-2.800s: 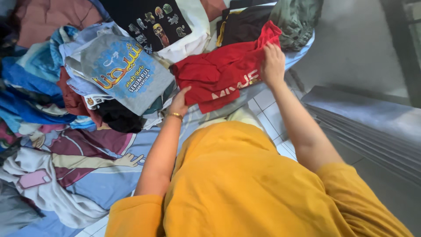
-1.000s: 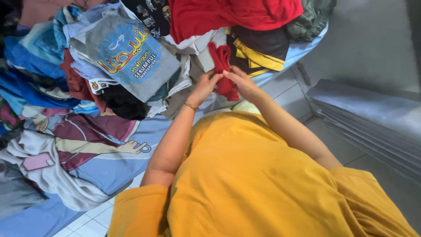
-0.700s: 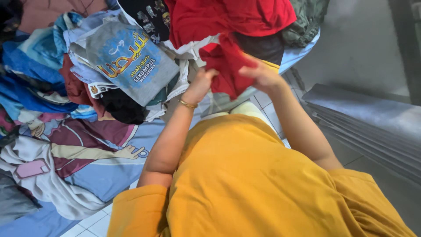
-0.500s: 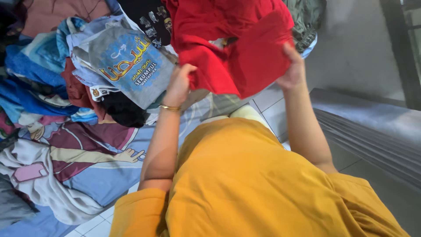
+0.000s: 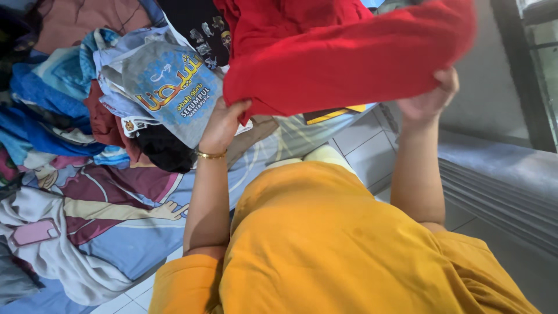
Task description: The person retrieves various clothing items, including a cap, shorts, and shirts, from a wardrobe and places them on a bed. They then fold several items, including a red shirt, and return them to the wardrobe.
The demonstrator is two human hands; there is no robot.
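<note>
Both hands, left hand (image 5: pixel 220 125) and right hand (image 5: pixel 429 100), grip the red garment (image 5: pixel 349 61) stretched between them.

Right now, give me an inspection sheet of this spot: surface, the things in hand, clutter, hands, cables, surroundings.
Surface: blue printed bedsheet with a cartoon figure, over a low bed.
Things in hand: red garment, stretched wide and lifted between both hands.
Clutter: pile of clothes, with a grey printed T-shirt, a black printed T-shirt, a blue garment and a dark bundle.
Hands: left hand grips the garment's lower left edge, gold bracelet on the wrist; right hand grips its right end.
Cables: nothing seen.
Surroundings: white tiled floor, grey wall.
</note>
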